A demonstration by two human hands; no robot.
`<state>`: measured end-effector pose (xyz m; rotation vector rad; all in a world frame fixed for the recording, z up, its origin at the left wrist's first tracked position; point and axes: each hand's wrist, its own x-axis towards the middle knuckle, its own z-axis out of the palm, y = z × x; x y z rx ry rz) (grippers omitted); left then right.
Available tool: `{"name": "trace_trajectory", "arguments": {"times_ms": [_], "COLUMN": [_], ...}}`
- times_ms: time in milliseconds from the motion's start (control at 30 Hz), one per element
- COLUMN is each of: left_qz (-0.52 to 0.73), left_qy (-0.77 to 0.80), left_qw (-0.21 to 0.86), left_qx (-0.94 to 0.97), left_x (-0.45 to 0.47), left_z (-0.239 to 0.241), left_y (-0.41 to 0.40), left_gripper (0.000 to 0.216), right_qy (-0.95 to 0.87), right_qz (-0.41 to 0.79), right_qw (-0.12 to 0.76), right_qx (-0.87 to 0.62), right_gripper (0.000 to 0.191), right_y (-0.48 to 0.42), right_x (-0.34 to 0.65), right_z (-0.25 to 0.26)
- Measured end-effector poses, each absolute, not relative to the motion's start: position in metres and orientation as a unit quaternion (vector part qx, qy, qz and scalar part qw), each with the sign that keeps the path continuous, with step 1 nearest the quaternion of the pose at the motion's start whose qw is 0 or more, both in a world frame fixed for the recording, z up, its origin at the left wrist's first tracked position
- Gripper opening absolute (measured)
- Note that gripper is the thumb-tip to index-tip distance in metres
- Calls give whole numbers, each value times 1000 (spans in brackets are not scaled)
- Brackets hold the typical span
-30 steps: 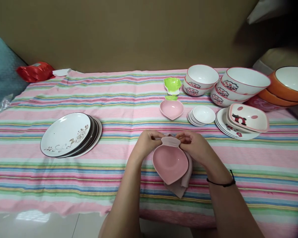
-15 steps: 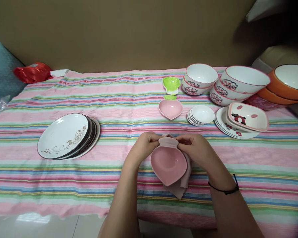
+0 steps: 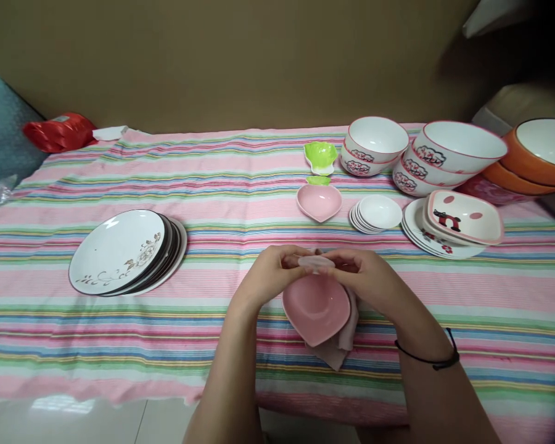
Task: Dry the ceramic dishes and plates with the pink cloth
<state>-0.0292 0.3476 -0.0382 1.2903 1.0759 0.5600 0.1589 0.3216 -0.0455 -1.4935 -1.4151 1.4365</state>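
A pink peach-shaped dish is held tilted towards me over the near part of the table, its pale leaf-shaped top uppermost. My left hand grips that top from the left, fingers behind and thumb in front. From the right, my right hand pinches the same part, its thumb close to the left one. A dusty-pink cloth hangs behind the dish, showing at its right and lower edges. Fingertips and cloth behind the top are partly hidden.
Beyond my hands lie a second pink dish, a green dish and small white saucers. White bowls, a panda bowl and orange bowls stand right. Stacked plates sit left on the striped tablecloth.
Both thumbs have come inward over the front of the dish's leaf-shaped top, nearly meeting. The dish stays in about the same place.
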Motion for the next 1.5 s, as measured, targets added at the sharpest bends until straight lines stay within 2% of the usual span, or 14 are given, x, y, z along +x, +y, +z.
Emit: {"name": "trace_trajectory", "arguments": {"times_ms": [133,400,733,867,1133,1200,1333,1500], "left_qz": [231,213,189,180,173,173,194,184], "left_qy": [485,487,495,511,500,473,482,515], "left_qw": [617,629,584,579,581,605,615,576], "left_qx": [575,567,615,609,619,617,592,607], "left_x": [-27,-26,-29,-28,-29,-30,-31,-28], "left_z": [-43,-46,-48,-49,-49,-46,-44,-47], "left_y": [348,348,350,350,349,349,349,349], "left_gripper": [16,19,10,15,8,12,37,32], "right_qy": [-556,-546,-553,-572,-591,-591,-583,-578], "right_qz": [511,505,607,572,536,536,545,550], "right_qw": [284,272,224,213,208,208,220,228], "right_qx": [-591,-610,-526,-548,-566,-566,-561,-558], "right_gripper": [30,28,23,20,18,18,17,19], "right_y": [321,322,322,321,321,321,320,320], "right_x": [154,152,167,166,163,163,163,165], "right_z": [-47,-52,-51,-49,-48,-48,-48,-49]}}
